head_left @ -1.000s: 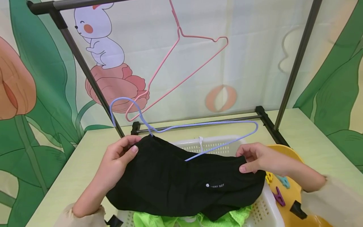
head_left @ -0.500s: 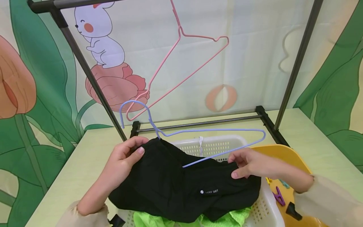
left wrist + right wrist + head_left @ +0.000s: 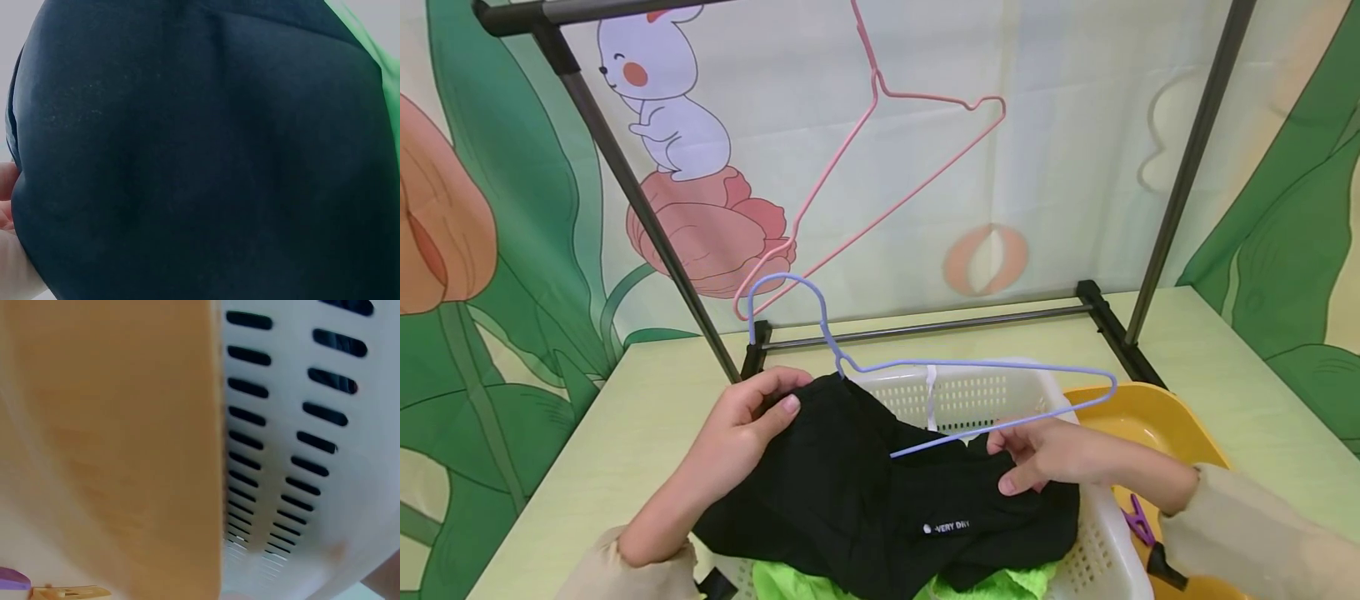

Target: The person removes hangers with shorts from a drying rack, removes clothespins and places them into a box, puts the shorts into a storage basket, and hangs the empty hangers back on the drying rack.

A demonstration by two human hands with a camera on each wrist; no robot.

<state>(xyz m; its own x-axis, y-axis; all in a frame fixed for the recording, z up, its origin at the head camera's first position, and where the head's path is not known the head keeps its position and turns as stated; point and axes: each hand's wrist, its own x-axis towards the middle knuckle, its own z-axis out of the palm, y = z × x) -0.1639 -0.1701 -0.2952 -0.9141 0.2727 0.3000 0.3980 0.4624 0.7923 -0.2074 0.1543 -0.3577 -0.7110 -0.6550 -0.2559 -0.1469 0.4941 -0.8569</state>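
Note:
A black garment (image 3: 820,492) with small white lettering hangs between both hands above the basket. My left hand (image 3: 737,442) pinches its upper left edge, thumb in front. My right hand (image 3: 1045,458) grips the upper edge on the right, thumb in front. A blue hanger (image 3: 985,364) has its left part hidden inside the cloth, while its hook and right arm stick out. That right arm passes over the basket, close to the right hand. In the left wrist view, dark cloth (image 3: 206,156) fills most of the picture, with fingers (image 3: 7,184) at the left edge.
A white slotted basket (image 3: 1108,533) stands below, with bright green cloth (image 3: 797,581) in it. On its right is a yellow tray (image 3: 1172,408) holding a purple clothespin (image 3: 1138,521). Behind, a pink hanger (image 3: 917,177) hangs within a black rack (image 3: 1187,167).
The blue hanger and the garment have shifted right and down. My right hand has moved left and lower with the upper edge, drawing closer to my left hand, which has moved slightly right.

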